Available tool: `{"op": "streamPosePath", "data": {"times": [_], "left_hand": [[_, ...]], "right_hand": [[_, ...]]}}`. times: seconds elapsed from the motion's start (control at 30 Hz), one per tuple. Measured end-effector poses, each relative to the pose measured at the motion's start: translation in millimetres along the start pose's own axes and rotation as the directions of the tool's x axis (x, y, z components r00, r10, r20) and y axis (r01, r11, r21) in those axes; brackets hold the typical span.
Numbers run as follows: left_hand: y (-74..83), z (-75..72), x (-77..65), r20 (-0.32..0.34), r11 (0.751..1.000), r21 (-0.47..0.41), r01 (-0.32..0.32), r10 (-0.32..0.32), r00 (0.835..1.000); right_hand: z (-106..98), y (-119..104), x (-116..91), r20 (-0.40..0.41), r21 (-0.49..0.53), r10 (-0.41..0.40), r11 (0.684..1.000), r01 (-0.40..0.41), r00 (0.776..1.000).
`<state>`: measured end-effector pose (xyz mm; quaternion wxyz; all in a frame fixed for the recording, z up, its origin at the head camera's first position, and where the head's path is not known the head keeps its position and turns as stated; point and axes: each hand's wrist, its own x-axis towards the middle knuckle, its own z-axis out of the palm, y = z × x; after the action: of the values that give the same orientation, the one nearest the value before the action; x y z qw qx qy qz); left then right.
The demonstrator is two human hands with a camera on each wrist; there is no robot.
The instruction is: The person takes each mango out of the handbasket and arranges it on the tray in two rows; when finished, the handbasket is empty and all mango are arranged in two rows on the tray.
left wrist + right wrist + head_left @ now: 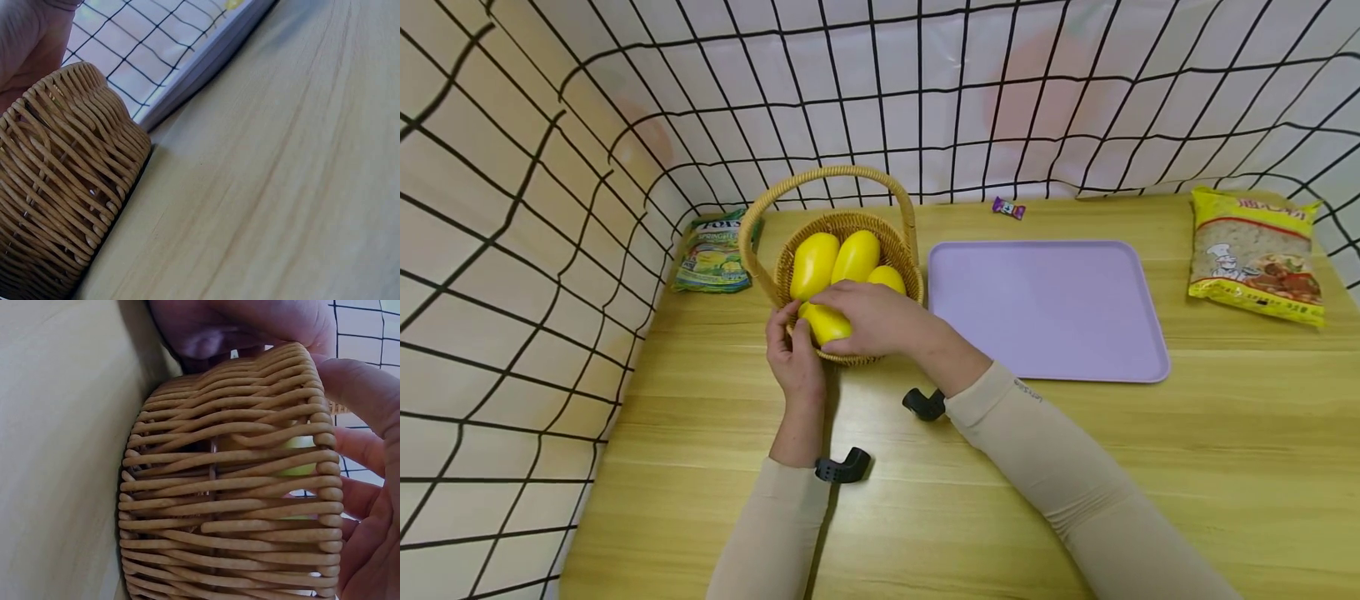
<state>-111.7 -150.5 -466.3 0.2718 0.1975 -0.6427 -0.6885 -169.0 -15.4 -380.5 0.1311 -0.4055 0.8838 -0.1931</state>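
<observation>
A woven wicker basket point(904, 258) with a tall hooped handle point(842, 172) stands on the table and holds several smooth yellow mangoes point(815, 262). At its near left side, my left hand point(797, 362) grips the rim, fingers outside and thumb at the edge. My right hand point(880, 318) reaches over the near rim and holds the closest mango point(823, 322) from above, partly covering it. In the right wrist view, the basket wall point(231, 487) hides most of the fruit, and the right hand's fingers point(362, 447) reach over the rim.
A lilac tray point(1045, 308) lies right of the basket, with a small purple-wrapped candy point(1008, 208) behind it. A yellow food bag point(1255, 254) sits at the far right; a green snack packet point(715, 252) is left of the basket. Black wire mesh point(955, 92) borders the table.
</observation>
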Motion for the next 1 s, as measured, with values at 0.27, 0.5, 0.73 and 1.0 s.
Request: {"op": "streamPosePath", "data": {"times": [0.27,0.5,0.73,1.0], "left_hand": [[-1.6,-0.1,0.8,0.009,1.000,0.005,-0.008,0.008,1.000],[-2.2,-0.3,0.8,0.015,1.000,-0.001,0.001,-0.001,1.000],[-3.8,-0.1,1.7,0.017,1.000,-0.009,0.003,-0.002,1.000],[-2.9,0.0,1.3,0.012,1.000,0.000,0.005,-0.005,1.000]], "right_hand": [[-0.7,0.4,0.5,0.005,-0.029,0.022,0.999,-0.022,1.000],[1.2,1.0,1.2,-0.006,-0.041,0.029,0.999,-0.029,1.000],[1.9,1.1,1.6,-0.008,-0.044,0.037,0.998,-0.037,0.999],[3.2,0.7,0.6,-0.018,-0.044,0.036,0.998,-0.037,0.999]]}}
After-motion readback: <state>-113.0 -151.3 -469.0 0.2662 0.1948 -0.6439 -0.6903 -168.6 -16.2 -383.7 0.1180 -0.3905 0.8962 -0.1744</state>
